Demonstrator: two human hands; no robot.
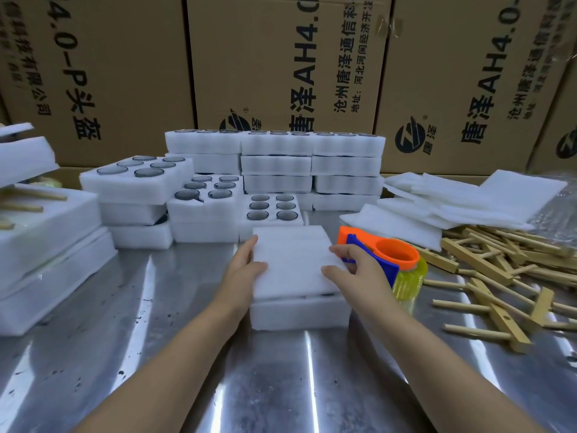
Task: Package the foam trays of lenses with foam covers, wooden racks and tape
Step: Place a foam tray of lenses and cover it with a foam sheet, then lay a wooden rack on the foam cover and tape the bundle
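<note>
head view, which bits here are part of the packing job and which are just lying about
In the job: foam cover, held by left hand and right hand; foam tray under it; tape dispenser; wooden racks; open lens trays; spare covers.
Lying about: cardboard boxes.

Tall brown cardboard boxes [281, 57], printed with black Chinese characters and "AH4.0", stand side by side behind the shiny, scuffed metal tabletop [150, 314], with crinkled clear plastic [562, 210] at the far right.
</note>
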